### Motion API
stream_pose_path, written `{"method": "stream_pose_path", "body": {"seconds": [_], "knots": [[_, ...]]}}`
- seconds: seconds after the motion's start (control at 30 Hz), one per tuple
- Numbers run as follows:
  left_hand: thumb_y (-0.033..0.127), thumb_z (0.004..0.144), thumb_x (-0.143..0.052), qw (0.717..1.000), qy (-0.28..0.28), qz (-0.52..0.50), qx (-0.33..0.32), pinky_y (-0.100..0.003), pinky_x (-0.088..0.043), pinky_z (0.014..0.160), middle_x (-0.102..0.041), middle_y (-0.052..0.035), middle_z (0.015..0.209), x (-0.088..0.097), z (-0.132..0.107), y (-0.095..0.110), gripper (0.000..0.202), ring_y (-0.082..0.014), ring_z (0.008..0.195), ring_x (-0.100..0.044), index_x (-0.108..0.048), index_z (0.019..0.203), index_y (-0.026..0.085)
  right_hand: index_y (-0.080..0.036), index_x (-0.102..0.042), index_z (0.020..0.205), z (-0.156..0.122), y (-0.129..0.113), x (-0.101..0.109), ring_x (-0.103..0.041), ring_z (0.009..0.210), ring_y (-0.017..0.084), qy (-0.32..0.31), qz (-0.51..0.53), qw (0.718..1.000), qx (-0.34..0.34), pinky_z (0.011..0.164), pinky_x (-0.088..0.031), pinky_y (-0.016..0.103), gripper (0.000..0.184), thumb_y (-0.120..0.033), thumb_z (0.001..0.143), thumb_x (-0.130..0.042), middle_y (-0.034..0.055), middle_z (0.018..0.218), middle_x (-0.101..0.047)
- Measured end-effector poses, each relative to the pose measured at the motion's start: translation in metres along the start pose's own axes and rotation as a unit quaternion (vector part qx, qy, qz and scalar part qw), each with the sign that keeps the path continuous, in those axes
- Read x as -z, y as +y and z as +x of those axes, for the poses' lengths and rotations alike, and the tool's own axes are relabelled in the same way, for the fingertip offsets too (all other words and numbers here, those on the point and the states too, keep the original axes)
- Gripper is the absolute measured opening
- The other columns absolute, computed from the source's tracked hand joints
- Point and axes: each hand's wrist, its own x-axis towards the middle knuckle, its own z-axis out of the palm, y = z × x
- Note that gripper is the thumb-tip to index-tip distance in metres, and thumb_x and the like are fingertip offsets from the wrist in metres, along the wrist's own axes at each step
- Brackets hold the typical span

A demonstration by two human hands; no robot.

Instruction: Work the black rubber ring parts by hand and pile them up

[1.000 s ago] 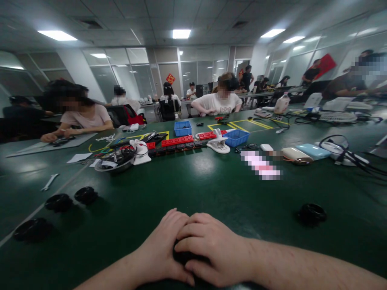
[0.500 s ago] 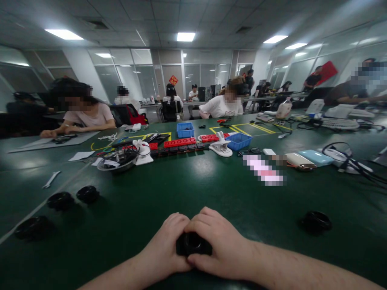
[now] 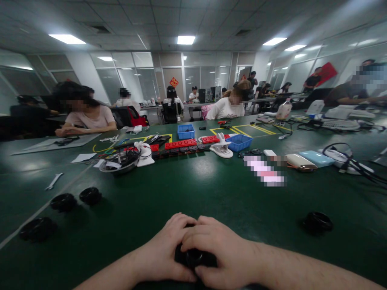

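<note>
Both my hands meet at the near edge of the green table [image 3: 193,193]. My left hand [image 3: 165,251] and my right hand [image 3: 217,251] are closed around one small black round part [image 3: 193,257], which shows only between my fingers. Three more black round parts lie at the left: one [image 3: 90,195], one [image 3: 63,201] and one [image 3: 36,228]. Another black round part [image 3: 317,221] sits alone at the right.
A wrench [image 3: 53,181] lies at the far left. Mid-table hold a bowl of cables [image 3: 119,161], red power strips [image 3: 180,143], blue bins [image 3: 238,141], a white clamp [image 3: 221,148], phones and cables [image 3: 347,159]. Other people sit along the far side.
My fingers have shifted around the black part, first uncovering it, now closing over it again. The view has tilted slightly; the loose parts on the table have not moved.
</note>
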Motion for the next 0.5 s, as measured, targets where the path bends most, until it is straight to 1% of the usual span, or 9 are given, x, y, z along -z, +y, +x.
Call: {"method": "stream_pose_path", "body": {"seconds": [0.07, 0.1, 0.13, 0.17, 0.23, 0.3, 0.37, 0.43, 0.5], "knots": [[0.054, 0.055, -0.074, 0.999, 0.019, 0.009, 0.034, -0.060, -0.013, 0.103, -0.035, -0.0117, 0.135, -0.008, -0.002, -0.002, 0.091, -0.0358, 0.124, -0.029, -0.035, 0.132, 0.024, -0.017, -0.055, 0.104, 0.000, -0.001, -0.001, -0.053, 0.097, 0.019, 0.026, -0.011, 0.999, -0.016, 0.087, -0.035, 0.032, 0.038, -0.024, 0.068, -0.064, 0.0045, 0.104, -0.061], [0.057, 0.052, -0.074, 0.998, 0.036, 0.017, 0.053, -0.062, -0.009, 0.103, -0.032, -0.0145, 0.138, -0.013, -0.002, -0.003, 0.101, -0.0376, 0.126, -0.027, -0.029, 0.135, 0.021, -0.017, -0.055, 0.105, 0.000, -0.002, -0.002, -0.052, 0.097, 0.019, 0.034, -0.023, 0.999, -0.035, 0.087, -0.036, 0.033, 0.039, -0.026, 0.068, -0.065, 0.0049, 0.106, -0.061], [0.059, 0.049, -0.075, 0.996, 0.056, 0.026, 0.069, -0.063, -0.007, 0.103, -0.031, -0.0160, 0.138, -0.018, -0.002, -0.003, 0.107, -0.0385, 0.126, -0.026, -0.026, 0.136, 0.019, -0.017, -0.055, 0.105, -0.001, -0.002, -0.002, -0.051, 0.095, 0.020, 0.038, -0.038, 0.997, -0.061, 0.086, -0.037, 0.034, 0.039, -0.028, 0.069, -0.066, 0.0050, 0.105, -0.061], [0.059, 0.046, -0.076, 0.993, 0.082, 0.033, 0.084, -0.063, -0.007, 0.103, -0.035, -0.0159, 0.135, -0.023, -0.002, -0.003, 0.108, -0.0387, 0.124, -0.029, -0.028, 0.134, 0.019, -0.017, -0.056, 0.105, -0.001, -0.003, -0.003, -0.051, 0.093, 0.020, 0.040, -0.052, 0.994, -0.090, 0.083, -0.038, 0.034, 0.039, -0.029, 0.069, -0.066, 0.0050, 0.104, -0.061], [0.052, 0.043, -0.080, 0.984, 0.136, 0.046, 0.110, -0.062, -0.015, 0.102, -0.044, -0.0132, 0.124, -0.031, -0.001, 0.001, 0.095, -0.0382, 0.118, -0.036, -0.041, 0.123, 0.020, -0.017, -0.056, 0.102, 0.000, -0.004, -0.003, -0.050, 0.088, 0.020, 0.043, -0.074, 0.986, -0.140, 0.079, -0.040, 0.034, 0.038, -0.030, 0.068, -0.068, 0.0048, 0.100, -0.060], [0.039, 0.047, -0.079, 0.973, 0.183, 0.061, 0.124, -0.060, -0.024, 0.099, -0.051, -0.0096, 0.109, -0.034, 0.000, 0.006, 0.066, -0.0351, 0.107, -0.044, -0.051, 0.104, 0.020, -0.017, -0.056, 0.100, 0.000, -0.005, -0.004, -0.049, 0.087, 0.020, 0.049, -0.085, 0.982, -0.161, 0.078, -0.040, 0.035, 0.038, -0.031, 0.067, -0.069, 0.0044, 0.097, -0.059], [0.028, 0.054, -0.073, 0.966, 0.216, 0.075, 0.122, -0.056, -0.031, 0.094, -0.052, -0.0065, 0.096, -0.033, 0.001, 0.011, 0.041, -0.0301, 0.096, -0.049, -0.053, 0.088, 0.020, -0.017, -0.056, 0.098, 0.000, -0.005, -0.005, -0.048, 0.086, 0.020, 0.055, -0.089, 0.980, -0.167, 0.078, -0.040, 0.035, 0.036, -0.030, 0.067, -0.069, 0.0042, 0.094, -0.058], [0.021, 0.057, -0.067, 0.965, 0.224, 0.074, 0.114, -0.050, -0.038, 0.088, -0.052, -0.0048, 0.090, -0.029, 0.002, 0.014, 0.028, -0.0266, 0.089, -0.050, -0.051, 0.079, 0.020, -0.017, -0.056, 0.097, 0.000, -0.004, -0.005, -0.048, 0.086, 0.020, 0.056, -0.086, 0.982, -0.161, 0.078, -0.040, 0.035, 0.035, -0.030, 0.067, -0.069, 0.0045, 0.094, -0.058], [0.017, 0.056, -0.065, 0.968, 0.216, 0.062, 0.113, -0.044, -0.041, 0.083, -0.052, -0.0050, 0.090, -0.026, 0.003, 0.016, 0.026, -0.0260, 0.089, -0.050, -0.050, 0.078, 0.020, -0.017, -0.055, 0.100, 0.000, -0.004, -0.004, -0.049, 0.086, 0.020, 0.050, -0.080, 0.984, -0.150, 0.077, -0.040, 0.034, 0.036, -0.028, 0.069, -0.068, 0.0051, 0.095, -0.058]]}}
